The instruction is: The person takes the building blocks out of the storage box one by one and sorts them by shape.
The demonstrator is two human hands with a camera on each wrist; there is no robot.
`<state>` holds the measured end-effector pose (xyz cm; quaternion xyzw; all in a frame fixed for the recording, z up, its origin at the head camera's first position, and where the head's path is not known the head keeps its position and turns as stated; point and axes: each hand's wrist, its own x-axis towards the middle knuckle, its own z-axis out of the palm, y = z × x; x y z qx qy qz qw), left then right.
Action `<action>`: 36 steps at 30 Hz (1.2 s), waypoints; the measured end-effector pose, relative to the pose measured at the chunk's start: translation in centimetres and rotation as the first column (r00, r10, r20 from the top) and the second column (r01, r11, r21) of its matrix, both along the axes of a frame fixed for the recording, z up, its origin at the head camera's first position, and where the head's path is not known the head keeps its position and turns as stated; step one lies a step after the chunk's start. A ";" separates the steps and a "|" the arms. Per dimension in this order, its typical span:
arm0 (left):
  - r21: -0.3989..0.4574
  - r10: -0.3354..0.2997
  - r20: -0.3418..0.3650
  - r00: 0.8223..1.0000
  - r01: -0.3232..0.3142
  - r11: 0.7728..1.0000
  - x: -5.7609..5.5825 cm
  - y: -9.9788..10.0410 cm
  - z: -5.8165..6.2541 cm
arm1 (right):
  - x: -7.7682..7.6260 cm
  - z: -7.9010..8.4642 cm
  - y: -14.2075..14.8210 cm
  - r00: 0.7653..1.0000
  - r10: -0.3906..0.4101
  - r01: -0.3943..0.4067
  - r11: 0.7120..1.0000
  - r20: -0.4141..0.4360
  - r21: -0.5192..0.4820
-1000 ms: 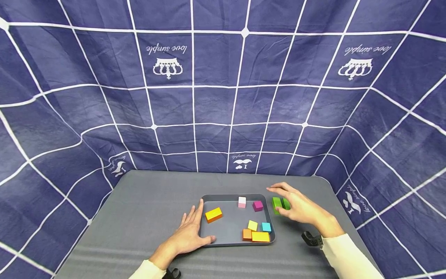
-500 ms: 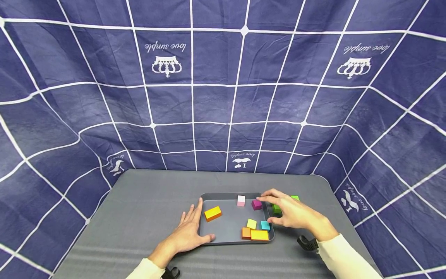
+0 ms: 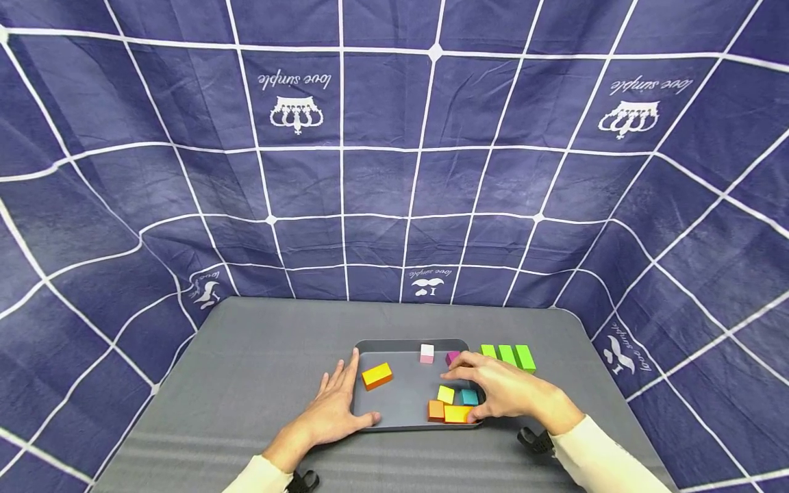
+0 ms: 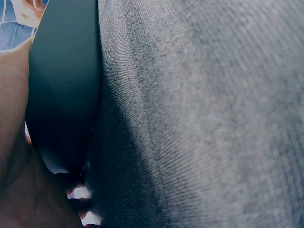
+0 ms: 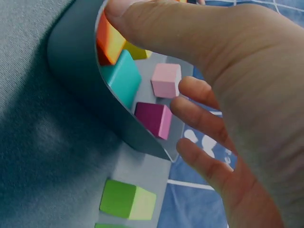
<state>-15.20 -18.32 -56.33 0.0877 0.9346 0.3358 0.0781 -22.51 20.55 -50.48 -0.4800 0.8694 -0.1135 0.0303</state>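
A shallow grey tray (image 3: 401, 407) lies on the table. My left hand (image 3: 329, 414) rests along its left side, fingers straight, thumb at the front rim. My right hand (image 3: 508, 390) is over the tray's right side, fingers spread from the thumb. In the right wrist view the thumb lies over an orange-yellow block (image 5: 111, 40); whether it presses on it I cannot tell. Beside that block sit an orange block (image 3: 435, 411), a yellow cube (image 3: 446, 394) and a teal cube (image 3: 470, 397). Farther back are a pink cube (image 3: 427, 354) and a magenta cube (image 3: 453, 357), partly hidden by the fingers.
Another orange-yellow block (image 3: 377, 376) lies in the tray's left half. Outside the tray, three green blocks (image 3: 507, 355) stand in a row at its right. A blue gridded cloth (image 3: 382, 185) hangs behind and around the grey table (image 3: 265, 363).
My right hand has moved left and toward me, from the green blocks to over the tray's right front corner. The green blocks now show in full. My left hand stays put.
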 end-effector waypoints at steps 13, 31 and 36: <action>-0.010 0.007 -0.003 1.000 -0.007 1.000 -0.1 0.0 -0.1 | -0.4 -0.7 -2.0 0.996 0.066 -0.066 0.998 -0.054 -0.005; -0.006 0.005 -0.005 1.000 -0.005 1.000 -0.1 0.1 0.1 | -1.3 -1.4 -3.5 0.993 0.105 -0.102 0.994 -0.056 0.045; -0.005 0.007 -0.005 1.000 -0.007 1.000 0.0 0.2 0.2 | -1.3 -1.0 -3.4 0.997 0.079 -0.078 0.991 -0.005 0.109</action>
